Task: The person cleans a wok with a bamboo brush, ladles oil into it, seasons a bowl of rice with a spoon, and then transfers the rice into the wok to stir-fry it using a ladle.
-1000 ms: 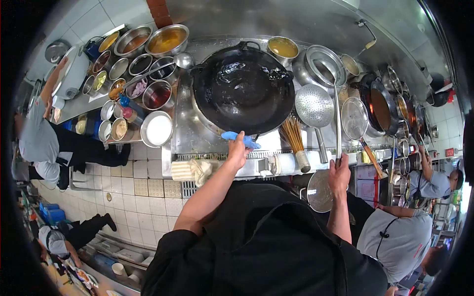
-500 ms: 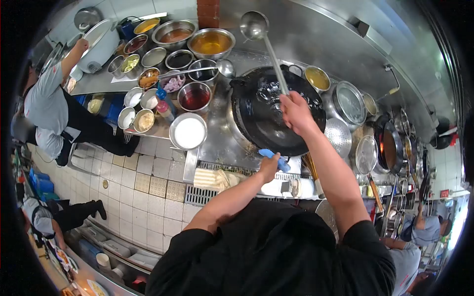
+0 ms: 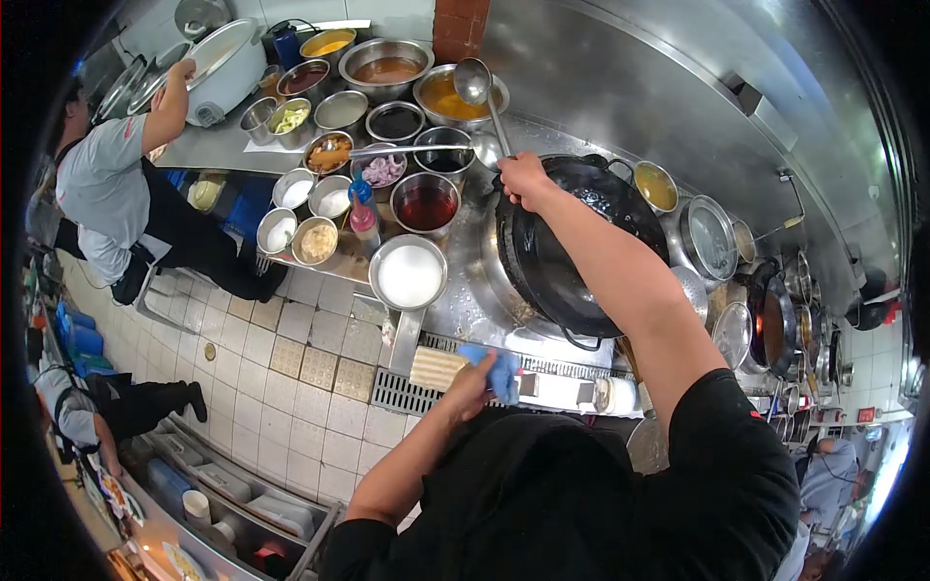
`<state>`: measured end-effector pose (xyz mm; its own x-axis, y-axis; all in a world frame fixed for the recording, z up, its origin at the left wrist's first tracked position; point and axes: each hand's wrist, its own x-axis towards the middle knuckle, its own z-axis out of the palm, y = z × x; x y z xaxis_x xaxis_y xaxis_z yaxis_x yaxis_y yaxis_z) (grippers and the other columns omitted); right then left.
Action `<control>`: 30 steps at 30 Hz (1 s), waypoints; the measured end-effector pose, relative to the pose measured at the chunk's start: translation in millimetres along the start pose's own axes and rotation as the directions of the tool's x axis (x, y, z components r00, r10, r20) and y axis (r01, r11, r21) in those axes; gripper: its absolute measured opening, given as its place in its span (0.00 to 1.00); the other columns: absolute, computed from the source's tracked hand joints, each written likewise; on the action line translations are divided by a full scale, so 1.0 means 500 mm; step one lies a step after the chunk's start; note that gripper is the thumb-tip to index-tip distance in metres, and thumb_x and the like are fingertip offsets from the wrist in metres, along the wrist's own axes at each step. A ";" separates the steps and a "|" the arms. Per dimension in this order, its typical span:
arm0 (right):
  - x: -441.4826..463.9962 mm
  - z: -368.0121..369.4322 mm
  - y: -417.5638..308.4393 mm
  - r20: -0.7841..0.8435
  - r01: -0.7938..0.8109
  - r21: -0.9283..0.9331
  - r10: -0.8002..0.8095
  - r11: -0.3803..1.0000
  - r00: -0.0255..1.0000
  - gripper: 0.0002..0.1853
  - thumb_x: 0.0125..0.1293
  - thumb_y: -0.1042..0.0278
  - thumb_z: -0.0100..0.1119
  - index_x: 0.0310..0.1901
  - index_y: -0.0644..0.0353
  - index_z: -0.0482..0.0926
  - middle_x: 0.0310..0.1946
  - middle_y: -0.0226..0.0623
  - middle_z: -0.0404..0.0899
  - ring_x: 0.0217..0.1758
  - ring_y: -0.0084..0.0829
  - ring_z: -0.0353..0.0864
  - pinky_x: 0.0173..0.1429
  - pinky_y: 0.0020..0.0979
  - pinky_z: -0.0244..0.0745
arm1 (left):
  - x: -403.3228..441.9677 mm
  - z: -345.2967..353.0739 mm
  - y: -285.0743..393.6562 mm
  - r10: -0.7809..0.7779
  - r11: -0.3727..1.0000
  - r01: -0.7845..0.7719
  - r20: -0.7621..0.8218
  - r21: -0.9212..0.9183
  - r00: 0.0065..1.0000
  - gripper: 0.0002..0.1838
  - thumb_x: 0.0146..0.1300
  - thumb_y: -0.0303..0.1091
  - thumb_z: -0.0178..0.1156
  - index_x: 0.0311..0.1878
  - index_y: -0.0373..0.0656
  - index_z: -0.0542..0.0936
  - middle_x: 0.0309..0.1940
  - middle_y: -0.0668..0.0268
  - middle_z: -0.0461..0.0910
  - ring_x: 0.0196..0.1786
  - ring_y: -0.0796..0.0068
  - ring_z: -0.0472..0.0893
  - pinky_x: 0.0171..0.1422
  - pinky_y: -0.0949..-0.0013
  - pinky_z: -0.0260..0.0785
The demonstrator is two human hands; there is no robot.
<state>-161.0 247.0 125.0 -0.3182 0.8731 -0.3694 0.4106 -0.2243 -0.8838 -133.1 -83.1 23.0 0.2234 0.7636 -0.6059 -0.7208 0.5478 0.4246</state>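
Note:
My right hand (image 3: 523,180) is closed round the handle of a long metal ladle (image 3: 473,81). The ladle's bowl hangs over a steel bowl of yellow-orange liquid (image 3: 444,95); I cannot tell whether they touch. Below my right forearm, a large black wok (image 3: 542,266) sits on the steel stove, partly hidden by the arm. At the front edge of the stove, my left hand (image 3: 469,389) grips a blue cloth (image 3: 500,374). Beside that cloth lies a striped, cream-coloured towel (image 3: 436,368).
Left of the wok stand a pan of white contents (image 3: 408,274), a bowl of dark red liquid (image 3: 426,203) and several seasoning bowls. Another ladle (image 3: 417,150) lies across some bowls. On the right are strainers (image 3: 732,334) and pans. A co-worker (image 3: 107,179) stands at the left.
My right hand has swung the ladle left, from above the wok to over the yellow-orange liquid. My left hand has drawn the blue cloth away from the wok, left towards the striped towel.

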 end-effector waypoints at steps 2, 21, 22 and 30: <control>-0.002 0.011 -0.003 -0.010 -0.010 0.016 0.010 1.000 1.000 0.08 0.61 0.70 0.49 0.34 0.68 0.70 0.20 0.39 0.70 0.17 0.28 0.68 0.16 0.31 0.59 | -0.040 -0.017 0.018 0.014 1.000 -0.013 -0.079 0.006 0.997 0.24 0.73 0.51 0.41 0.57 0.39 0.69 0.48 0.57 0.80 0.48 0.68 0.80 0.52 0.64 0.74; -0.051 -0.028 -0.048 0.221 -0.210 0.508 0.109 0.836 0.969 0.11 0.67 0.67 0.48 0.26 0.56 0.66 0.17 0.27 0.65 0.15 0.19 0.60 0.17 0.23 0.53 | -0.097 -0.063 0.061 0.165 0.974 -0.173 -0.065 -0.150 0.984 0.28 0.73 0.55 0.39 0.55 0.37 0.71 0.45 0.54 0.80 0.42 0.65 0.80 0.50 0.61 0.73; -0.053 -0.036 -0.049 0.234 -0.215 0.524 0.104 0.824 0.967 0.11 0.67 0.68 0.48 0.25 0.56 0.66 0.16 0.27 0.65 0.14 0.19 0.59 0.16 0.22 0.53 | -0.100 -0.063 0.063 0.172 0.971 -0.181 -0.072 -0.153 0.982 0.29 0.72 0.56 0.39 0.54 0.36 0.72 0.44 0.54 0.80 0.41 0.65 0.80 0.50 0.62 0.72; -0.151 -0.200 -0.074 0.428 -0.358 0.702 0.037 0.616 0.903 0.09 0.71 0.66 0.45 0.35 0.62 0.67 0.18 0.21 0.60 0.13 0.12 0.53 0.12 0.16 0.45 | -0.108 -0.074 0.072 0.246 0.952 -0.239 0.010 -0.191 0.969 0.28 0.72 0.55 0.40 0.53 0.35 0.72 0.44 0.54 0.80 0.43 0.65 0.79 0.52 0.62 0.72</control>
<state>-67.0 232.7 214.3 -0.6378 0.5947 -0.4895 -0.2330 -0.7547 -0.6133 -195.7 -117.1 45.9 0.0461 0.8782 -0.4760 -0.8649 0.2736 0.4209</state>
